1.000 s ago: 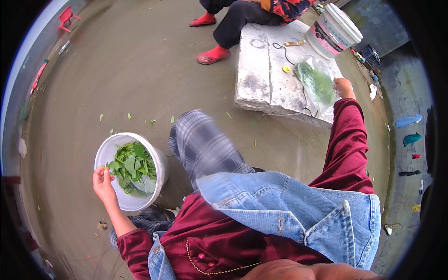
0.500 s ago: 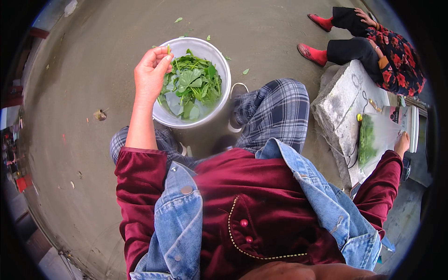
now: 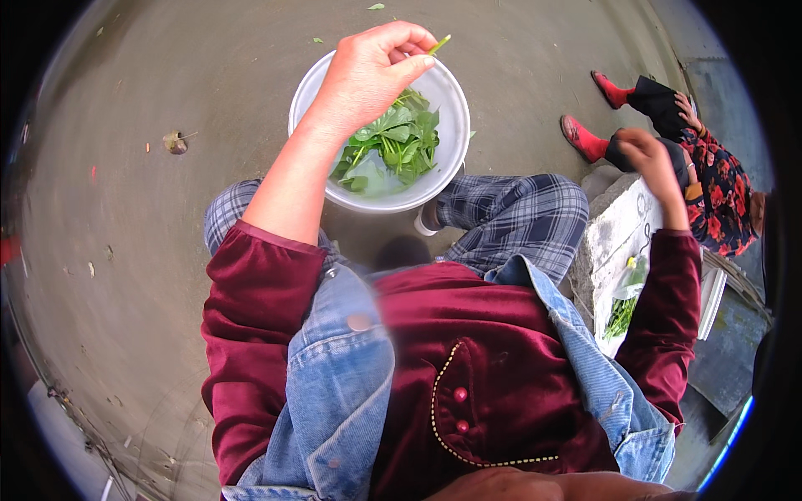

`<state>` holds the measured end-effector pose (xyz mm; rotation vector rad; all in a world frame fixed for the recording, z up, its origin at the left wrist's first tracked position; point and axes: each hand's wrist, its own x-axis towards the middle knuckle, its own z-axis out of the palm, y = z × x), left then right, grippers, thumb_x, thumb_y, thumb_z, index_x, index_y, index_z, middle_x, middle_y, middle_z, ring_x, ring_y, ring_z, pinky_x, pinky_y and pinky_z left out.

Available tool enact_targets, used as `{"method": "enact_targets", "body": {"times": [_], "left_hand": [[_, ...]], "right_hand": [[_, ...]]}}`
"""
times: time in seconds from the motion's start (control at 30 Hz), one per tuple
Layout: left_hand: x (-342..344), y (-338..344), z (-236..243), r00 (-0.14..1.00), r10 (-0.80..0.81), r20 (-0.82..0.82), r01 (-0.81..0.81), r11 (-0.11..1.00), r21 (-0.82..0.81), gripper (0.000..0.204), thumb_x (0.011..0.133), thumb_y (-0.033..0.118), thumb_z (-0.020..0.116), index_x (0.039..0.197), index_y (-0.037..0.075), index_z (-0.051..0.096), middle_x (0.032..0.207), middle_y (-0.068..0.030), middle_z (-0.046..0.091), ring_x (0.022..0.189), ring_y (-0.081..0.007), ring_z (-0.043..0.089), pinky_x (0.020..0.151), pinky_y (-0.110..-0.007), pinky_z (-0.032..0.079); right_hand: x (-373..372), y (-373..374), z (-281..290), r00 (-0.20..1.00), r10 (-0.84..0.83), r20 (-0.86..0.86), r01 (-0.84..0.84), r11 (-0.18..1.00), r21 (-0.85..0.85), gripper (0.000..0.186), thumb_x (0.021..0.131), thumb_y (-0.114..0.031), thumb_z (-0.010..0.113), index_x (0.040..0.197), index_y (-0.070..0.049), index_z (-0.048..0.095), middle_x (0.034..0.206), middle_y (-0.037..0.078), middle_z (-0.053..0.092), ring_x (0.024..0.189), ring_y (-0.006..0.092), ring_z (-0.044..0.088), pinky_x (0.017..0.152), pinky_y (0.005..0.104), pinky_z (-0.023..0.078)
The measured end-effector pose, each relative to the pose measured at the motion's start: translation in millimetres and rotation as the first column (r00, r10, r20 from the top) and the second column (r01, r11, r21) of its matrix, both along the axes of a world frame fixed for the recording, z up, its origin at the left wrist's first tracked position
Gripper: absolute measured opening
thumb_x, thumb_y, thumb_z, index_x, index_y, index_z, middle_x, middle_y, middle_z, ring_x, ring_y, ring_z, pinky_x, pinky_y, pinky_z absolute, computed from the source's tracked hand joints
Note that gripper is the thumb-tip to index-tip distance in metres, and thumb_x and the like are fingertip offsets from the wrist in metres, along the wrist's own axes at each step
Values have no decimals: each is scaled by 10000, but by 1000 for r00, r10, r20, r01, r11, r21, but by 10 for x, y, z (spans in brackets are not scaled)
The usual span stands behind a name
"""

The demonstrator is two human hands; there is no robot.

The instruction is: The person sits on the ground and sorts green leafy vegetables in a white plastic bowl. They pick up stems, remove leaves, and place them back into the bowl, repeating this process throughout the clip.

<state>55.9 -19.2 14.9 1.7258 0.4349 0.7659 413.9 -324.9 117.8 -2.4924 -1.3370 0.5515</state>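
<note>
My left hand (image 3: 376,71) is raised over the far side of a pale metal basin (image 3: 455,100), its thumb and fingers pinched on a short green stem (image 3: 441,43). Loose leafy greens (image 3: 405,142) lie in the basin, partly covered by my left wrist. Off to the right, my right hand (image 3: 654,163) is lifted above a rough stone block (image 3: 603,234). Its fingers look loosely apart, a little blurred, with nothing seen in them. Beside my right forearm, a clear plastic bag of greens (image 3: 622,313) rests on the block, partly hidden by the sleeve.
Another person in a red-flowered top (image 3: 723,200), dark trousers and red shoes sits at the far right, just beyond the block. A white container (image 3: 712,301) shows behind my right sleeve. My plaid knees flank the basin. A dry leaf (image 3: 175,143) lies on the concrete ground.
My right hand has let go of the plastic bag and come up and forward. My left hand, still pinching the stem, has shifted right and farther out over the basin.
</note>
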Motion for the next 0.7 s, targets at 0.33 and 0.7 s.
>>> {"method": "enact_targets", "body": {"times": [0.33, 0.7], "left_hand": [[-474, 137, 170, 1000, 29, 6, -29, 997, 67, 178, 786, 116, 659, 954, 57, 673, 818, -101, 672, 723, -191, 643, 664, -315, 523], [-574, 187, 224, 997, 46, 56, -48, 998, 31, 223, 809, 98, 666, 1029, 64, 689, 818, -23, 660, 714, -66, 588, 674, -238, 501]], "right_hand": [[-2508, 1811, -1895, 756, 648, -92, -540, 538, -648, 185, 803, -119, 576, 931, -75, 702, 903, 120, 697, 879, 295, 669, 788, 379, 528], [-2487, 1929, -2449, 683, 726, 82, -436, 495, -751, 187, 826, -114, 566, 925, -120, 725, 979, 63, 707, 915, 223, 683, 740, 345, 538]]}}
